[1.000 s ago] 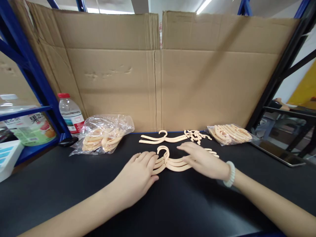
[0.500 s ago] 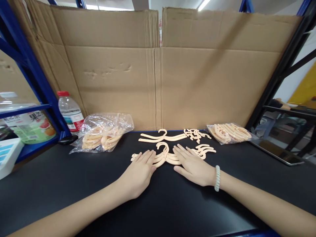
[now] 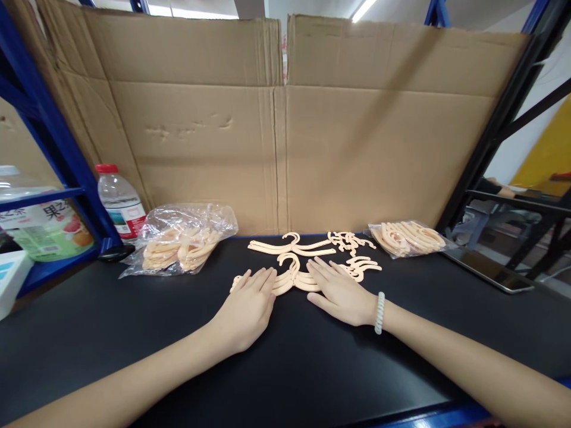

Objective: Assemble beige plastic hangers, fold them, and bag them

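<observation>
Pressing flat, fingers spread and gripping nothing, left hand (image 3: 247,306) and right hand (image 3: 341,291) on a hanger stack (image 3: 295,278) mid-surface (image 3: 134,333), with one hanger (image 3: 292,245) loose behind the stack and two bags (image 3: 181,244) already filled flanking it.

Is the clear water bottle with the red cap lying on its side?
No, the clear water bottle with the red cap stands upright beside the blue shelf post.
</observation>
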{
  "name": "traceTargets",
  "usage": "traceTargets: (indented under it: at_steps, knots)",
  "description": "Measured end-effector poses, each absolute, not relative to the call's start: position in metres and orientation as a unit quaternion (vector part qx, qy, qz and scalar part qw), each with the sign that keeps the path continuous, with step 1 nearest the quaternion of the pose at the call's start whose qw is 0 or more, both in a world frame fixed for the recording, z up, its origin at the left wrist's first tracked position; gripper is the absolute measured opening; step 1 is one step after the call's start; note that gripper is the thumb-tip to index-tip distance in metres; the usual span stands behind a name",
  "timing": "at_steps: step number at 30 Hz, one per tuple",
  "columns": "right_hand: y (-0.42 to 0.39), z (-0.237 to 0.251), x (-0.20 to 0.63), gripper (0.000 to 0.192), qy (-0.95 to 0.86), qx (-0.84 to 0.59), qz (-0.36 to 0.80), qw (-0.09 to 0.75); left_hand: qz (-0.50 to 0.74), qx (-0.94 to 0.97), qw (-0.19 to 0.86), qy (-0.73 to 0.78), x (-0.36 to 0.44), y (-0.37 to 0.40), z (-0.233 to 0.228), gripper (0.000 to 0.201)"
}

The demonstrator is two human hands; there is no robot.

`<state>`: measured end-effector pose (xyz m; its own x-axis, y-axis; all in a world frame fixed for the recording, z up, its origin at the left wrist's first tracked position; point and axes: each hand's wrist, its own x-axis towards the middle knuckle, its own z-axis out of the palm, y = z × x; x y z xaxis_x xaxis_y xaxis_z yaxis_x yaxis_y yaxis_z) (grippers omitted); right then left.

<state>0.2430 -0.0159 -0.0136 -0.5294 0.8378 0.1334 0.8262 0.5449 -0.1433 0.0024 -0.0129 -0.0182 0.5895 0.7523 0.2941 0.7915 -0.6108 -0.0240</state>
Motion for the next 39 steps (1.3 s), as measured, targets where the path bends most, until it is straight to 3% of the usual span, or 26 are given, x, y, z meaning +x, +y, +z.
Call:
traceTargets:
  at_steps: [21,31,34,39]
  knots:
    - [-0.015,-0.013,0.241,0.07,-0.87,-0.481,0.031,0.099,-0.058,-0.913,0.007,-0.404,0.018,-0.039,-0.006,0.061]
    - [-0.017,-0.014,0.243,0.07,-0.866,-0.482,0.021,0.127,-0.099,-0.916,0.021,-0.389,0.015,-0.038,-0.012,0.062]
    - [-0.02,-0.011,0.243,0.062,-0.877,-0.444,-0.009,0.186,-0.168,-0.923,0.059,-0.341,0.014,-0.039,-0.011,0.058]
    - [-0.036,-0.003,0.234,0.025,-0.903,-0.307,-0.04,0.299,-0.201,-0.962,0.061,-0.173,0.015,-0.044,-0.002,0.035]
